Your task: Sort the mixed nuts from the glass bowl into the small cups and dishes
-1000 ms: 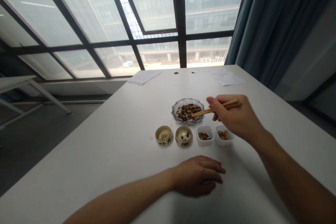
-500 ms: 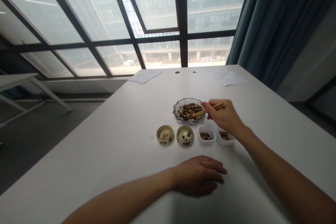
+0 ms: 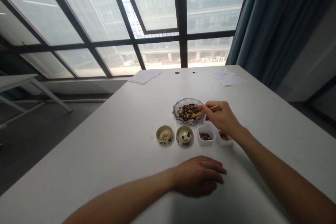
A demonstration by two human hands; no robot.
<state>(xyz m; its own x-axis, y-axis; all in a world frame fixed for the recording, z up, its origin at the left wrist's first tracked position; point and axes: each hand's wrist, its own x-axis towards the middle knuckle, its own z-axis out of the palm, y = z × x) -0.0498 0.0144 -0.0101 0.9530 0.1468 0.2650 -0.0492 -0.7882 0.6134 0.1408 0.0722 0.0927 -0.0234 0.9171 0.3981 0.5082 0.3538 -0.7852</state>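
My right hand (image 3: 220,113) is closed around a pair of wooden chopsticks (image 3: 201,113). Their tips reach into a clear glass bowl (image 3: 175,115) of mixed seeds and nuts (image 3: 188,111). Whether the tips pinch a piece is too small to tell. My left hand (image 3: 199,176) lies on the table, fingers spread, holding nothing. Between the hands stands a row: a ceramic bowl with pale nuts (image 3: 165,136), a second ceramic bowl with a few dark pieces (image 3: 185,137), a white plastic cup with dark seeds (image 3: 206,135), and another white cup (image 3: 225,141) with brown pieces, partly hidden by my right hand.
The white table (image 3: 118,140) stretches toward tall windows. Sheets of paper lie at its far left (image 3: 146,76) and far right (image 3: 229,77). A blue curtain (image 3: 273,17) hangs on the right, and another table (image 3: 19,80) stands at the left.
My right hand has shifted slightly left with the chopsticks, their tips still in the glass bowl. My left hand stays where it was.
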